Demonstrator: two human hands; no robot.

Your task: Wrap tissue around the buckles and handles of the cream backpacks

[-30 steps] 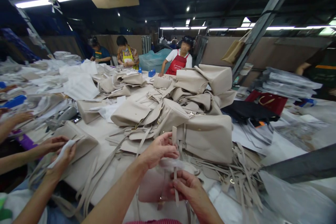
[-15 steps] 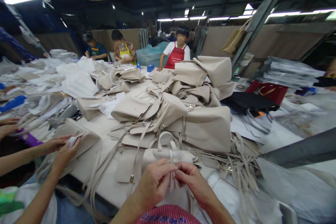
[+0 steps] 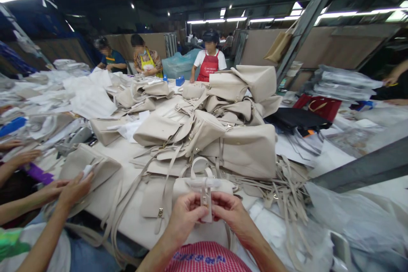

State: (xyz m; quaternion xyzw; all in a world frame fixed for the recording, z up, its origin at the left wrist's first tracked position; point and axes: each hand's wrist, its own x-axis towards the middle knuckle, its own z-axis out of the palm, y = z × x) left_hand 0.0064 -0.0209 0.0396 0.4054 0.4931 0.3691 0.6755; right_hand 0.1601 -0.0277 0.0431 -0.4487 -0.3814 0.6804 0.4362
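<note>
Left hand (image 3: 186,216) and right hand (image 3: 232,212), bunched together half a second ago, now pinch opposite edges of the strap (image 3: 208,216) on the bag (image 3: 182,186) at the worktop's (image 3: 112,156) near edge, seemingly leaving its face workable.

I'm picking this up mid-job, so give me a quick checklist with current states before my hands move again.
1. Left hand on the short strap: ok, fingers at its left edge.
2. Right hand on that strap: ok, fingers at its right edge.
3. Metal fitting on the strap fastened: cannot tell, too small and partly covered.
4. Handle of the beige bag clear of both hands: ok, it loops up beyond them.
5. Neighbour's hands apart from yours: ok, they are at another bag on the left.
6. Right side free of loose straps: not ok, a tangle lies there.
</note>
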